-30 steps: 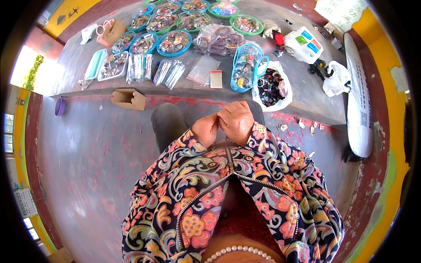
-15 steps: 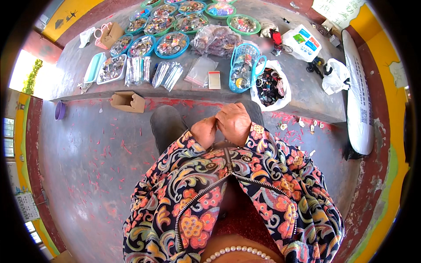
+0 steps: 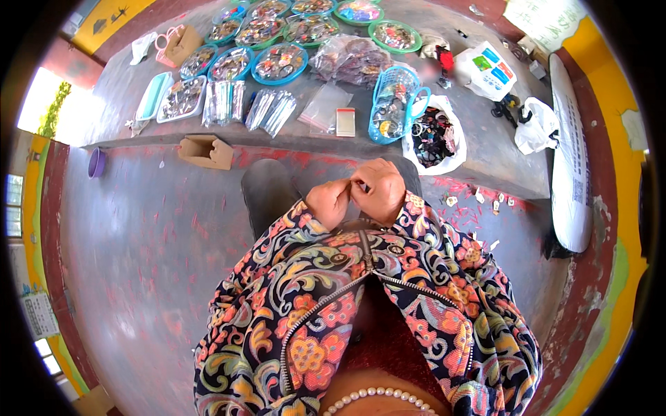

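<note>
My left hand point(image 3: 329, 202) and my right hand point(image 3: 379, 191) meet in front of my jacket, above my lap. The fingers of both are curled in and pressed together at the tips. Whatever they pinch, if anything, is too small or too hidden to make out. Beyond them on the raised concrete ledge lie a small cream card with a red edge point(image 3: 345, 123) and clear plastic bags point(image 3: 323, 109). A blue basket point(image 3: 390, 132) of small parts stands past my right hand, beside a white bag point(image 3: 451, 163) full of dark and coloured small items.
Several round trays point(image 3: 279, 78) of small parts cover the back of the ledge. Nearer are a white tray point(image 3: 163, 119) and silvery packets point(image 3: 272, 112). An open cardboard box point(image 3: 206, 152) and purple bucket point(image 3: 96, 163) stand on the floor. A long white sack point(image 3: 570, 159) leans at right.
My right hand has rolled so a gap shows inside its curled fingers, and both hands sit slightly further right. The whole view has shifted a little with my head.
</note>
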Available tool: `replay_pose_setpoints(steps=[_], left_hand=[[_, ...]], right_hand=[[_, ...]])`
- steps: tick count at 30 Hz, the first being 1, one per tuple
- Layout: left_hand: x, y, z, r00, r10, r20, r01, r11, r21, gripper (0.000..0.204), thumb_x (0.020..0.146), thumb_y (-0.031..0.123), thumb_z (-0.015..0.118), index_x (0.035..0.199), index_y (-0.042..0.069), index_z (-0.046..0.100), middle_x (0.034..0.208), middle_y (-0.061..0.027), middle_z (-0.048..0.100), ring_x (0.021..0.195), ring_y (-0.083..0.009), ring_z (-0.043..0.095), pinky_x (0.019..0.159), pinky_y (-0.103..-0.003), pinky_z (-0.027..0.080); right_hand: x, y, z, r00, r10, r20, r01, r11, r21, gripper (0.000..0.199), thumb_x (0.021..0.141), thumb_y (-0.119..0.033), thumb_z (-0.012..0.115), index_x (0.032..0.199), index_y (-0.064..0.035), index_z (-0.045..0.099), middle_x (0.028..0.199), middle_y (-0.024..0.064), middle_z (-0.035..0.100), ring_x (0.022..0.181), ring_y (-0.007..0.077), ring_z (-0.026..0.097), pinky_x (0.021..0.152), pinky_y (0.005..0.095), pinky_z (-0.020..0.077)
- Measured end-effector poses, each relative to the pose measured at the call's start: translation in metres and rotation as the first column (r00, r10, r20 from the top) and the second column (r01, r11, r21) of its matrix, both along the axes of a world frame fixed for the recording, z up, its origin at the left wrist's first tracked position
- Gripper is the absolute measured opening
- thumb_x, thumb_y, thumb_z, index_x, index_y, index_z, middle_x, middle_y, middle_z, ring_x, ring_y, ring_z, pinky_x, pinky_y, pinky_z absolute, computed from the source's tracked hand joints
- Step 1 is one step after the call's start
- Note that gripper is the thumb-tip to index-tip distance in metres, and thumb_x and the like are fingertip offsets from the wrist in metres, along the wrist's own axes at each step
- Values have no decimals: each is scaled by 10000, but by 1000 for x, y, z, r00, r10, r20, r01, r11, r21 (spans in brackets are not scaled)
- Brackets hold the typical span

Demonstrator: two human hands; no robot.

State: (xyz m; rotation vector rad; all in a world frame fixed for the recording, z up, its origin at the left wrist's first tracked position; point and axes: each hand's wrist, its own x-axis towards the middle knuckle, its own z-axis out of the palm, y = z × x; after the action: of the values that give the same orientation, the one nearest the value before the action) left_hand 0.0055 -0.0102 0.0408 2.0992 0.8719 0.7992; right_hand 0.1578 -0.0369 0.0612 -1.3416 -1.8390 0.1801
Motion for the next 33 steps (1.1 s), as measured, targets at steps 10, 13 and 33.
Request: replay_pose_setpoints(steps=[10, 13, 33], left_hand=[[-6, 0, -14, 1000, 7, 10, -6, 999, -53, 166, 807, 37, 427, 915, 26, 553, 764, -180, 571, 720, -344, 558, 608, -362, 439], [-5, -1, -11, 1000, -9, -18, 9, 999, -31, 159, 808, 47, 423, 899, 29, 551, 773, -182, 568, 743, -350, 553, 624, -368, 438], [-6, -1, -21, 904, 159, 396, 148, 754, -640, 259, 884, 107, 414, 1036, -72, 522, 947, -154, 595, 898, -200, 581, 778, -299, 474]], right_hand=[[-4, -6, 2, 994, 31, 102, -24, 997, -70, 122, 651, -96, 595, 770, -73, 611, 747, 66, 584, 740, 256, 546, 670, 349, 392], [-6, -4, 3, 985, 28, 172, -30, 1000, 8, 46, 654, -97, 581, 697, -82, 577, 697, 58, 555, 710, 254, 532, 642, 359, 376], [23, -1, -28, 656, -229, -719, -145, 897, -417, 18, 732, -25, 600, 750, -22, 601, 728, 20, 589, 666, 65, 517, 610, 196, 392]])
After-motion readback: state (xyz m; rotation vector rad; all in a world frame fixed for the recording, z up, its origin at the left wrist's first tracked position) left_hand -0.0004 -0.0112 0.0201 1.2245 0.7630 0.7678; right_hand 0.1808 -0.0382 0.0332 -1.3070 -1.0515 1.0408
